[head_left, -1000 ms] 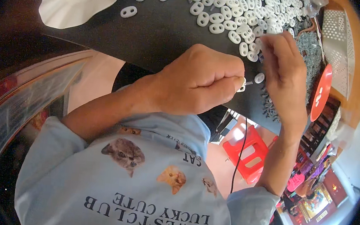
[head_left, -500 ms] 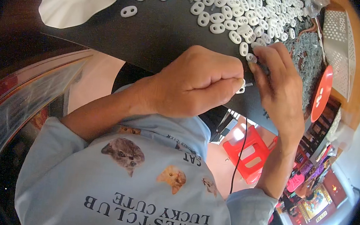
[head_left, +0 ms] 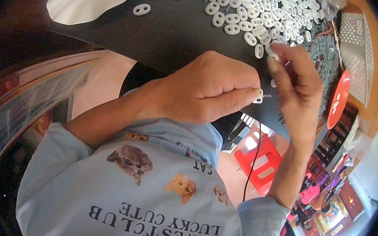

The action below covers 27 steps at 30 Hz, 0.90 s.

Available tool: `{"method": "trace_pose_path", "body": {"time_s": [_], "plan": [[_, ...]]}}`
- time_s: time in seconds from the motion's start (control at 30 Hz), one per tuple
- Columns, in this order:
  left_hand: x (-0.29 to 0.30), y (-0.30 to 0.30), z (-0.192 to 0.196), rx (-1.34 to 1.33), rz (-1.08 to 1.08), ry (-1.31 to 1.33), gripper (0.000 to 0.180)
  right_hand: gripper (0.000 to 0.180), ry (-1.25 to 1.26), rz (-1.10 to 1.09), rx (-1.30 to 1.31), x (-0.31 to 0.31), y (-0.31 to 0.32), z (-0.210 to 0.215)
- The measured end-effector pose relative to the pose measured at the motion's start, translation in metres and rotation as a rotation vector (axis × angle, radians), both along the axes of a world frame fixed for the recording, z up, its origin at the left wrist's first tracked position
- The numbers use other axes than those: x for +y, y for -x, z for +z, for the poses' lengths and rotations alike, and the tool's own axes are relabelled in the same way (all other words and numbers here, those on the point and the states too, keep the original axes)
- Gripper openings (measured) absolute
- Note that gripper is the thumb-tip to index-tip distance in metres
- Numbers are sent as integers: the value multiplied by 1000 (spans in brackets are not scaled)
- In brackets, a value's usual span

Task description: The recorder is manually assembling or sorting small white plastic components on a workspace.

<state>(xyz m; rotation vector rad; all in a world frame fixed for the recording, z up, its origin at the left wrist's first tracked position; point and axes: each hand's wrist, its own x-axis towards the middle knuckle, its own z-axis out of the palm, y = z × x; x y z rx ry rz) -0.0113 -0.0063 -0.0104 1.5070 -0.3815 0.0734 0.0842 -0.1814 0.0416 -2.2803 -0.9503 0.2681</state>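
Note:
My left hand (head_left: 214,88) is closed in a fist, thumb pressed along the forefinger. From its pinch sticks out a white two-hole plastic piece (head_left: 258,97), with a small metal spring (head_left: 267,96) projecting to the right. My right hand (head_left: 297,82) is raised just right of it, thumb and forefinger closed on another white two-hole plastic piece (head_left: 273,55). Beyond both hands, many oval white two-hole pieces (head_left: 256,16) lie spread over the dark tabletop (head_left: 173,35). One more white piece (head_left: 273,83) lies partly hidden beside my right thumb.
A mound of grey springs (head_left: 322,57) lies at the table's right side, beside a red plate (head_left: 339,99) with a few white bits. A wavy-edged white dish (head_left: 82,1) sits at the far left. Below the table edge are a red stool (head_left: 263,162) and a black cable (head_left: 252,168).
My right hand has lifted slightly up and to the right from the edge of the pile, carrying a white piece. My left hand has shifted slightly right, keeping its piece and spring.

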Motion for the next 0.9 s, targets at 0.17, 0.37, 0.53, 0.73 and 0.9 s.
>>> {"method": "trace_pose_path", "body": {"time_s": [0.17,0.37,0.53,0.73,0.9], "plan": [[2,0,-1,-39,35,12,18,13,-395,-233,493,18,22,5],[3,0,-2,15,54,78,23,12,-511,-292,737,7,35,4],[4,4,4,144,39,182,23,10,-372,-219,705,-2,38,8],[4,4,5,222,5,208,18,16,-385,-289,645,-12,28,11],[2,4,4,223,29,170,16,16,-363,-232,572,-10,31,9]]}}
